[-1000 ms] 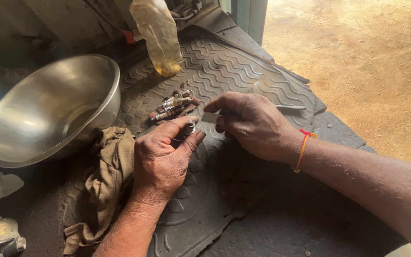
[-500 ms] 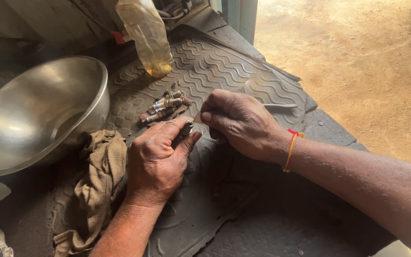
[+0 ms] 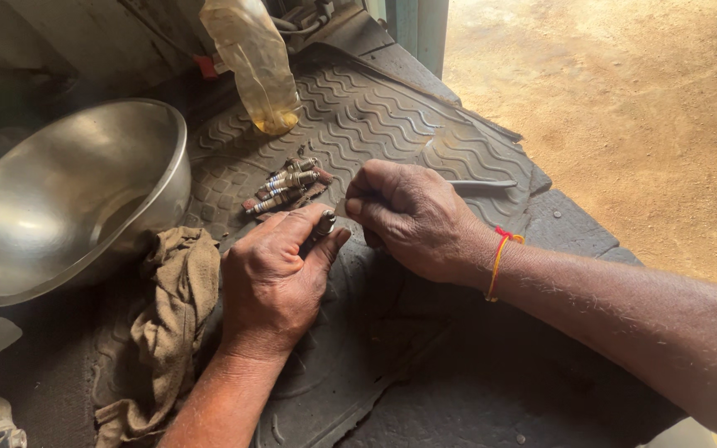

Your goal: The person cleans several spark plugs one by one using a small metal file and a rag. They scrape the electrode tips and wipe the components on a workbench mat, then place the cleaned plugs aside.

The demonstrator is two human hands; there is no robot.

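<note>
Left hand [image 3: 274,278] clamped on a spark plug [image 3: 324,223], pressed onto the ribbed rubber mat [image 3: 392,116]. Right hand [image 3: 412,217] closed around a thin metal tool [image 3: 481,183], tip at the plug. More spark plugs [image 3: 285,186] just beyond; steel bowl [image 3: 60,199] and rag [image 3: 172,307] left.

Black wavy mat [image 3: 392,124] (silver bowl [image 3: 60,199]).

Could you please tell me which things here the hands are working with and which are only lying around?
In hand:
left hand holding a spark plug
right hand holding a thin metal tool
spare spark plugs

Lying about:
steel bowl
brown rag
plastic bottle
rubber mat
</note>
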